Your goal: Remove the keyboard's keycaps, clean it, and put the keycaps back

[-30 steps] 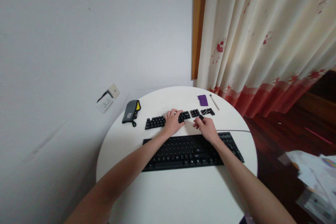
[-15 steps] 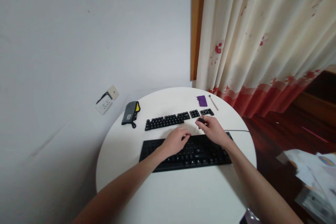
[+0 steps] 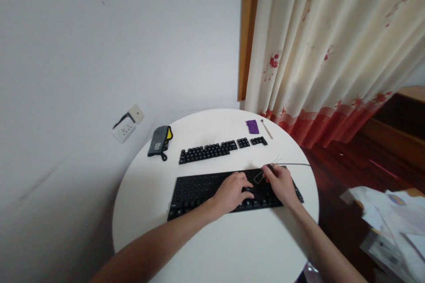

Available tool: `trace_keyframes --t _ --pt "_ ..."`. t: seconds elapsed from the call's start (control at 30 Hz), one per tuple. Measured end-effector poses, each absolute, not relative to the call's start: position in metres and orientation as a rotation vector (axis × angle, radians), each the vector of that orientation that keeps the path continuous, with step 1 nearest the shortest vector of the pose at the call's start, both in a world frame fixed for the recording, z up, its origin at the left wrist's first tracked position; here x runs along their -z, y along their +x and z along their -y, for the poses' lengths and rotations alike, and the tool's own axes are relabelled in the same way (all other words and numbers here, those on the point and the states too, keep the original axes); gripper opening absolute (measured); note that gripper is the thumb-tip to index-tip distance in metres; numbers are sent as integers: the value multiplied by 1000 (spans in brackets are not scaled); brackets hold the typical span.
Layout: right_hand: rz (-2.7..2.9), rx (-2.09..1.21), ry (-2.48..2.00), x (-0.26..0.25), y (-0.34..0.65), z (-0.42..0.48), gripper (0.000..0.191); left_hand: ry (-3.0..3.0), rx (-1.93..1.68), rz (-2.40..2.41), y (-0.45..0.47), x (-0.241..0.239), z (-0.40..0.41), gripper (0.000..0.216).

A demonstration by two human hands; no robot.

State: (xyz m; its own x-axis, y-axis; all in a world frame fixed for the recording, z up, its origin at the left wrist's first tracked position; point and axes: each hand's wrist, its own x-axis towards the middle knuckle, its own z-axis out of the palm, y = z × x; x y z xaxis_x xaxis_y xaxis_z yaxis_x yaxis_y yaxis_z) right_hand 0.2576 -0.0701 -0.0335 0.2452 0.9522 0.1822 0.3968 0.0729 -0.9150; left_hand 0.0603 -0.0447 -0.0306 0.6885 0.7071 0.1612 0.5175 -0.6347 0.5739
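Front of counter (image 3: 226, 243) lay bare | keyboard (image 3: 199, 189) barred the middle | narrow lane ran between it and the keycap rows (image 3: 207, 151) | pouch (image 3: 158, 140), purple cloth (image 3: 252, 126) and thin tool (image 3: 266, 129) cluttered the far side

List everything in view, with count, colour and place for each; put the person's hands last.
table: one, white, round, beside the wall
keyboard: one, black, on the table's near half
loose keycaps: many, black, in rows behind the keyboard
pouch: one, grey and yellow, table's far left
cloth: one, purple, table's far edge
thin rod: one, pale, right of the cloth
wall socket: one, white, on the wall, left
curtain: one, cream with red flowers, upper right
papers: several, pale, lower right
left hand: one, resting on the keyboard's keys
right hand: one, on the keyboard's right part
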Motion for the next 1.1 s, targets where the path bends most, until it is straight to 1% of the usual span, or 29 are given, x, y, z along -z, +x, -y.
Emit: trace_keyframes --t 0.2,0.4,0.53,0.67,0.77,0.87,1.0,1.1 --pt "1288 -667 -1508 39 258 69 42 2491 -504 -1009 63 32 49 12" --pt "1305 -629 -1490 43 259 69 45 2610 -557 -985 66 37 63 12" --pt "1322 -614 -1494 45 259 69 45 2480 -722 -1008 63 36 59 11" --pt "1329 -619 -1497 45 260 68 44 2417 -885 -1082 54 18 20 13" --pt "1340 -615 -1501 44 260 69 42 2522 -851 -1279 49 9 -23 16" --pt "1333 -624 -1502 44 260 70 41 2590 -701 -1406 52 12 -54 19" --pt "1328 -625 -1486 44 259 70 40 2702 -558 -1428 59 25 -68 16" --pt "1331 -616 -1475 44 258 70 40 2752 -524 -1441 60 33 -70 16"
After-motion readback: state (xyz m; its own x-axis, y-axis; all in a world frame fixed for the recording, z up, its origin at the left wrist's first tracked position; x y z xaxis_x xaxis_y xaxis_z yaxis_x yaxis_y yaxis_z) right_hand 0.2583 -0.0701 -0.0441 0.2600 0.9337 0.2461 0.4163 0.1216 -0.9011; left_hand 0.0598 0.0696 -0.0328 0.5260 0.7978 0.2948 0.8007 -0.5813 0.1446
